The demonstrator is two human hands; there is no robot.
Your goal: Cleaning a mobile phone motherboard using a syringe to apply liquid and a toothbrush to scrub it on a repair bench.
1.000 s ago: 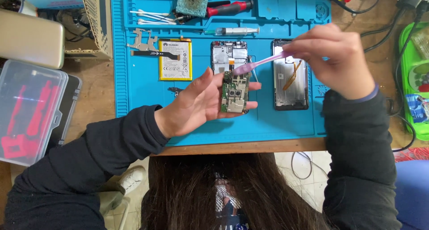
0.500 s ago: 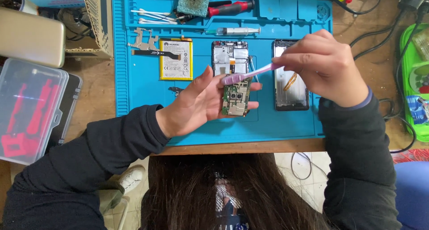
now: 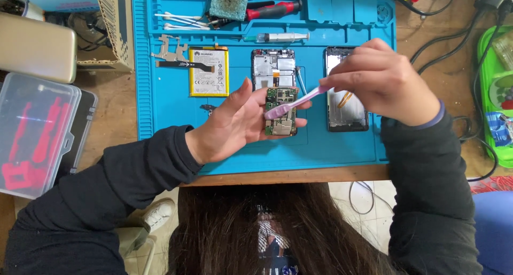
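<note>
The left hand (image 3: 235,123) has its fingers (image 3: 291,126) curled up under a small green circuit board (image 3: 281,110), grasping it by the edges with the thumb laid along its left side, so the board lies face up on the fingertips just above the blue work mat (image 3: 171,115). The right hand (image 3: 386,83) has its fingers (image 3: 347,75) pinched on the handle of a pink toothbrush (image 3: 295,101), whose head rests on the lower middle of the board, the handle slanting up to the right into the grip.

Directly behind the board, flat on the mat, lies an opened phone frame (image 3: 273,68) with its silver shields showing. To the right of it, partly under the right hand, lies a 2nd phone body (image 3: 346,115), dark, with an orange flex visible inside. To the left lies a flat yellow-edged battery (image 3: 209,72), and left of that a grey metal bracket with a dark flex strip (image 3: 173,55).

In the mat's upper trays sit white cotton swabs (image 3: 179,20), a green sponge block (image 3: 228,1), a red-handled tool (image 3: 275,9) and a clear syringe (image 3: 278,37).

The mat lies on a wooden tabletop (image 3: 115,109). At the far left stands a clear plastic case (image 3: 32,131) with red parts inside, behind it a beige pouch (image 3: 35,48) and a cardboard box (image 3: 115,24). At the right edge sits a green tray (image 3: 489,93), with black cables (image 3: 443,45) running past it.
</note>
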